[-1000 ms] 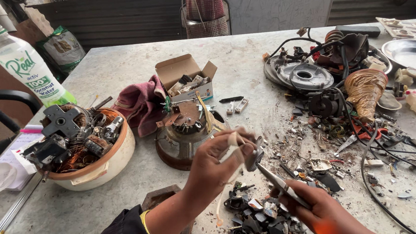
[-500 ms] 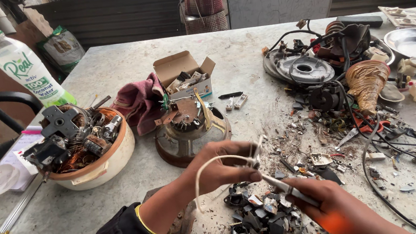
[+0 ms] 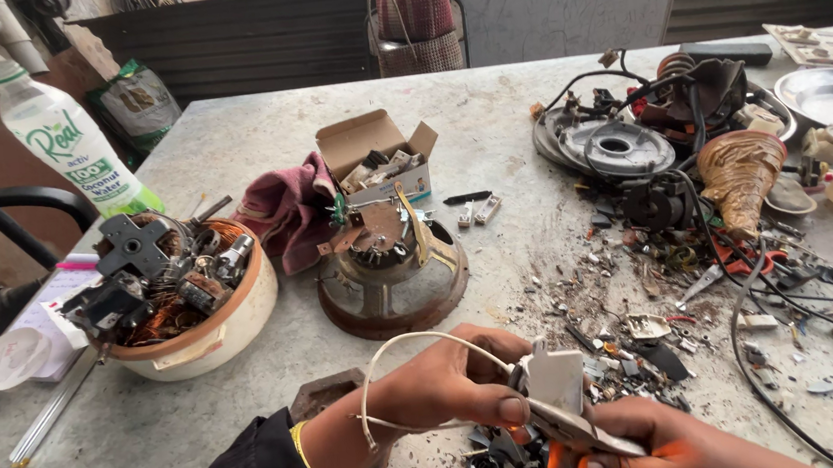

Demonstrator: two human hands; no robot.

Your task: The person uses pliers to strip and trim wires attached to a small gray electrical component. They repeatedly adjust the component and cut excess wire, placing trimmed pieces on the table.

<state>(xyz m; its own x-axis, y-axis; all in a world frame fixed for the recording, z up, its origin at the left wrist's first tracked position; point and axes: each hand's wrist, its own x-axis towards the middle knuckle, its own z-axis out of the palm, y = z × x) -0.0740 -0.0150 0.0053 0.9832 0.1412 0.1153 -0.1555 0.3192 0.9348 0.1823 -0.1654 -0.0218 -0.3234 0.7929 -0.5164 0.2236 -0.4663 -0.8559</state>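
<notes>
Left hand (image 3: 450,387) pinches the small white part (image 3: 556,380) at six o'clock on the bench (image 3: 257,137); right hand (image 3: 645,440) grips a thin tool (image 3: 579,431) against it; light, brittle-looking, best held by its edges.

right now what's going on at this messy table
A person is working on small electrical parts at a cluttered stone table. The left hand pinches a thin white wire against a small white part, while the right hand holds a slim tool to it. Just beyond sit a stripped motor, a bowl of motor parts and loose scraps.
</notes>
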